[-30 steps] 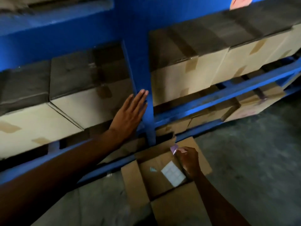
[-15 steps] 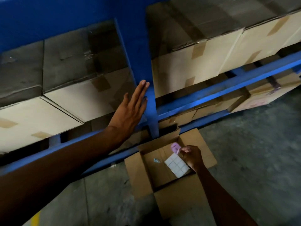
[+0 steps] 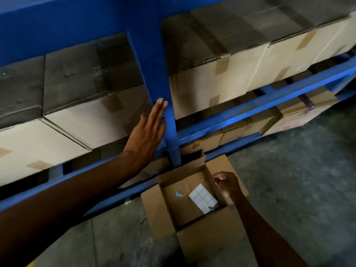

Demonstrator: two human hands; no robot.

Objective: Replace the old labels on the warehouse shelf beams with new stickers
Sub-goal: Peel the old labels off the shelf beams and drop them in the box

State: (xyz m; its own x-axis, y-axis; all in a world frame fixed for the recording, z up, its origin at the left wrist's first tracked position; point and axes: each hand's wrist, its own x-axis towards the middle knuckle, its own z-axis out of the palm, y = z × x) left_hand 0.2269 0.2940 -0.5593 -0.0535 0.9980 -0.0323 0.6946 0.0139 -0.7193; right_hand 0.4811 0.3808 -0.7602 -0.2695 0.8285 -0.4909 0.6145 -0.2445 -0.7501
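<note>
My left hand (image 3: pixel 149 132) lies flat with straight fingers against the blue upright post (image 3: pixel 154 70) of the shelf, holding nothing. My right hand (image 3: pixel 228 185) hovers over the right side of an open cardboard box (image 3: pixel 154 203) on the floor, fingers curled together, and I see nothing between them. Inside the box a white sheet of stickers (image 3: pixel 203 197) leans against the right wall, and a small pale blue scrap (image 3: pixel 179 194) lies on the bottom. A blue shelf beam (image 3: pixel 250 112) runs right from the post. No label shows on the beams.
Taped cardboard cartons (image 3: pixel 221 78) fill the shelf on both sides of the post, with more cartons (image 3: pixel 292 120) on the lower level. Grey concrete floor (image 3: pixel 298 180) stretches to the right of the open box.
The pink sticker pinched in my right hand earlier is out of sight, and that hand has shifted right over the box. The view has moved closer and lower. My left hand stays on the post.
</note>
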